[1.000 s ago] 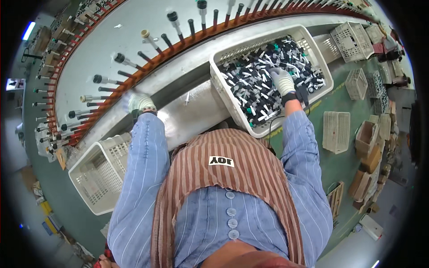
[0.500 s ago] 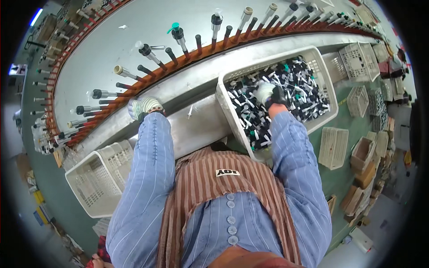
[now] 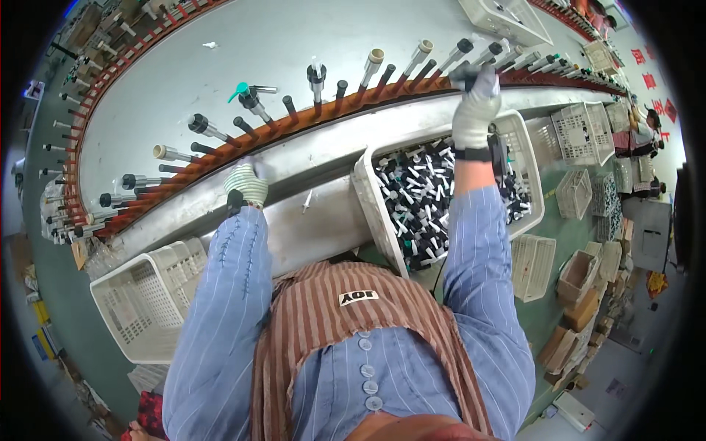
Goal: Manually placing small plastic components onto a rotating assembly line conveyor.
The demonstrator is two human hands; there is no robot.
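Observation:
My right hand [image 3: 476, 103], in a white glove, reaches over the far rim of a white plastic basket [image 3: 362, 187] to the curved rail of pegs. Its fingers are closed on a dark pump head [image 3: 463, 76], blurred and partly covered by the glove. Heaped in the basket are small black, white and green pump heads [image 3: 415, 198]. My left hand [image 3: 247, 184], in a striped glove, lies on the metal ledge [image 3: 294, 153] beside the rail. Nothing shows in its loosely spread fingers, though they are partly hidden.
Along the orange rail [image 3: 331, 104] stand dark pegs, many bearing pump parts, one with a green top [image 3: 240, 91]. A small white piece [image 3: 307, 200] lies on the metal tray. Another white basket [image 3: 143, 305] stands at left; crates [image 3: 533, 268] and cartons [image 3: 581, 275] are on the floor at right.
My right hand has risen out of the basket and moved forward to the rail with a dark pump head. My left hand stays at the ledge. The view has shifted slightly.

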